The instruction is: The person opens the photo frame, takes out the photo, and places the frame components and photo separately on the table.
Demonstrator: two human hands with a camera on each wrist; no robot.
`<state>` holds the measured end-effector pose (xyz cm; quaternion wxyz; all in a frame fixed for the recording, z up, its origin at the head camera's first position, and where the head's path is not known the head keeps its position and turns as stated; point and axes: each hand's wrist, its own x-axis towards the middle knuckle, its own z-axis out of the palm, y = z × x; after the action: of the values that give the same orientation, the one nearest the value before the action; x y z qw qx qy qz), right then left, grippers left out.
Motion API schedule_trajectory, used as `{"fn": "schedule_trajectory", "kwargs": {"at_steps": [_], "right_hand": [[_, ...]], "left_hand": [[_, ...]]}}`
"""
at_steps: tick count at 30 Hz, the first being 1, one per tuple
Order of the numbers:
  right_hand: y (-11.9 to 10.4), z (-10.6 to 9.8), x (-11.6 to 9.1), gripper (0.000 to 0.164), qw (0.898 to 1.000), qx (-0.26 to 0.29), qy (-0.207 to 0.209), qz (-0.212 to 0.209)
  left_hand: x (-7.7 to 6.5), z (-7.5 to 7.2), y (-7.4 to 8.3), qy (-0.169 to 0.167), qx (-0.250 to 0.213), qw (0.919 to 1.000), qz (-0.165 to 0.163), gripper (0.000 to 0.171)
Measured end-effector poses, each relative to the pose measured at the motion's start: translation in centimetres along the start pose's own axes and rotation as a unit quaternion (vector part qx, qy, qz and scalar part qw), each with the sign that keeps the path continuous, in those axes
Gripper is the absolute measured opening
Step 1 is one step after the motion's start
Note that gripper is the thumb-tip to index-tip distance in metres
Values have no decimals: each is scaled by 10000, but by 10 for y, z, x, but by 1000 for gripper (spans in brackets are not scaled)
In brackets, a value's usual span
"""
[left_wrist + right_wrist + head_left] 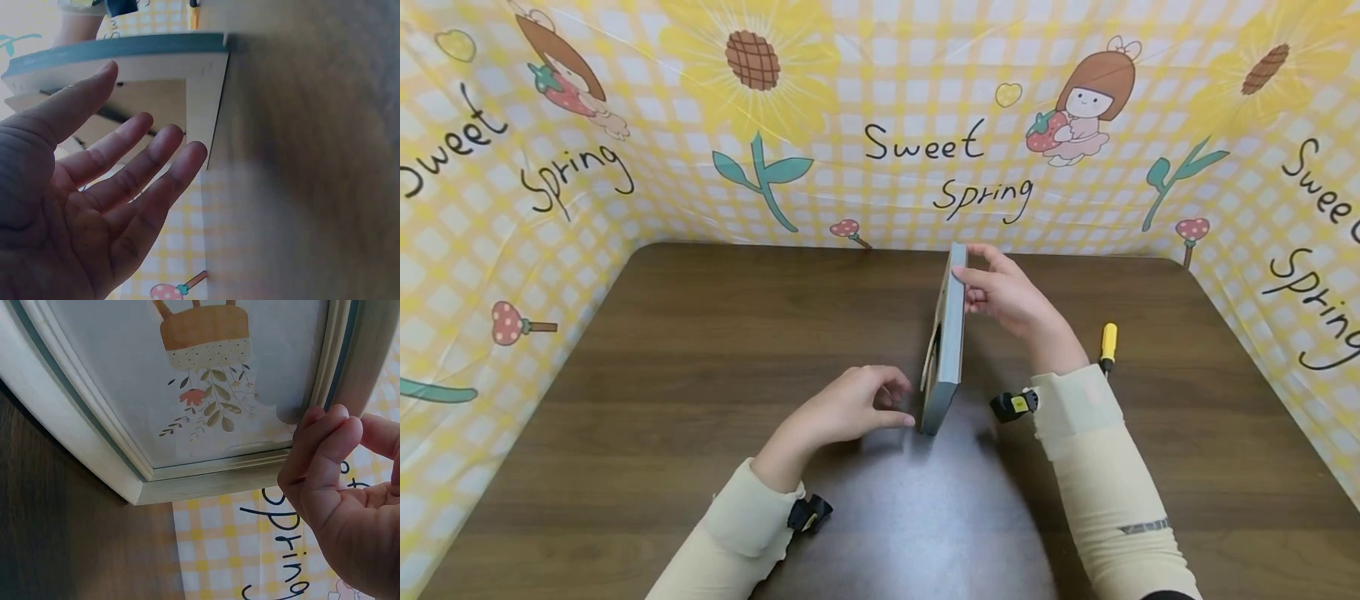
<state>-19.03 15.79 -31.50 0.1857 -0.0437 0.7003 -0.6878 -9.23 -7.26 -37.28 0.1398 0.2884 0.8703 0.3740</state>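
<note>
A picture frame (953,325) stands on edge on the dark wooden table, its narrow blue-grey side facing me. My right hand (1011,300) pinches its upper far corner, thumb on the side and fingers along the front. The right wrist view shows the front: a pale moulded border round a print (205,331) with an orange and dotted shape and leafy sprigs. My left hand (857,404), fingers loosely bent and holding nothing, is beside the back near the bottom. The left wrist view shows the frame's brown backing (156,103) and a dark strip across it, behind my fingers.
A screwdriver with a yellow handle (1108,343) lies on the table to the right of my right forearm, its shaft partly hidden by the sleeve. A yellow checked cloth (917,100) with printed flowers and lettering walls the table (685,333) at the back and both sides.
</note>
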Motion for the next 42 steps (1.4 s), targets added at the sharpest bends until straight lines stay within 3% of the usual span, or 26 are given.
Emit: {"fn": "schedule_trajectory", "kwargs": {"at_steps": [10, 22, 32, 42], "right_hand": [[6, -5, -3, 58, 9991, 412, -20, 15], [9, 0, -3, 58, 9972, 725, 118, -101], [18, -4, -5, 54, 9926, 1190, 107, -193], [34, -12, -7, 54, 9876, 1561, -32, -173]], "left_hand": [[3, 11, 2, 136, 102, 9998, -137, 35], [7, 21, 3, 301, 308, 9990, -107, 24], [7, 18, 4, 403, 315, 9987, -58, 19], [5, 16, 7, 580, 748, 9953, -182, 20]]}}
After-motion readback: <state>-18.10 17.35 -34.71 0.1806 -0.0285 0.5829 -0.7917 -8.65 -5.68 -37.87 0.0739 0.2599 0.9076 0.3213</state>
